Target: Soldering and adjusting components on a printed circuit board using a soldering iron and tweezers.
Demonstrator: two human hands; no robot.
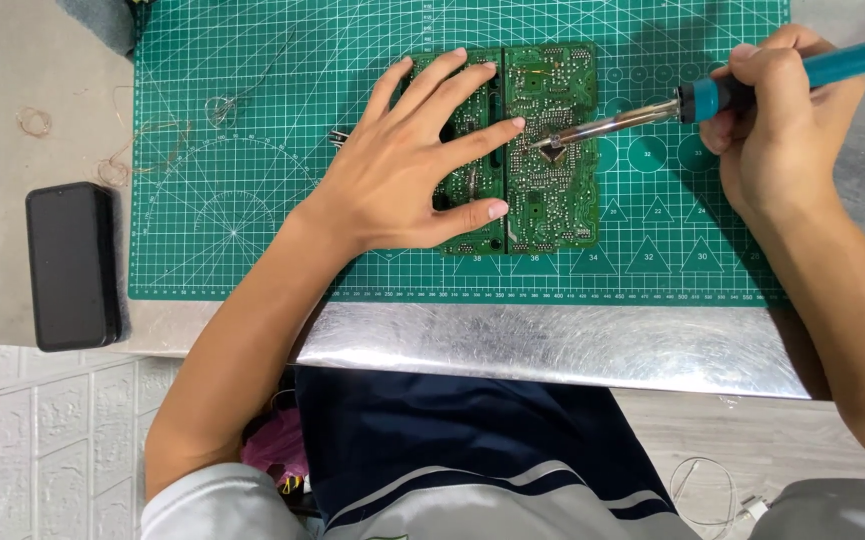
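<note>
Nearest to me I saw the lap in dark blue cloth with pale stripes, and the two bare forearms reaching up over the shiny metal edge of the worktop (553, 345). A black phone (73, 265) lay face down at the left, just off the green cutting mat (253, 150), with a few loops of thin wire (35, 122) beyond it on the bare surface.

Further on, the left hand (408, 165) lay flat with its fingers spread, pressing down on the green circuit board (553, 200) that sat in the middle of the mat. The palm covered the board's left half and the fingertips reached about to its centre line; the hand gripped nothing, it only held the board down.

The right hand (773, 120) was closed around the blue handle of a soldering iron (713, 95) (pen-style, held near the collar). The iron slanted down and left from that hand, and its metal tip met the board's solder side just right of the left index fingertip. I could not tell whether any solder was at the tip, since the spot was too small to read.

The two hands were well apart, one on each side of the board, and the board lay wholly within the mat.
</note>
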